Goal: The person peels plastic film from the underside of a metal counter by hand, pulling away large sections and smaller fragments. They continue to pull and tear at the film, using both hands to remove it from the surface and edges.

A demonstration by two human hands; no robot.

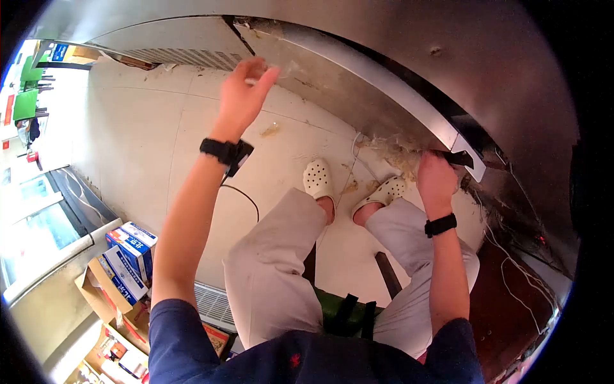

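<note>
A long stainless-steel panel (358,77) hangs tilted along the base of the metal cabinet (486,70), with a dark gap behind its upper edge. My left hand (246,96) is raised near the panel's left end, its fingers bent and the thumb apart from them. I make out nothing held in it. At the panel's right end, my right hand (437,182) is closed against the lower edge, beside a dark piece (459,159) and the bent metal corner. Its fingertips are partly hidden. Greyish dirt (396,152) lies on the floor beneath the panel.
A white cable (358,153) crosses the floor near my clogs (318,178). Loose wires (511,262) hang at right above a dark red surface (495,320). Blue-and-white boxes (131,246) and an opened carton (96,288) stand at left. A green seat (342,313) is under me.
</note>
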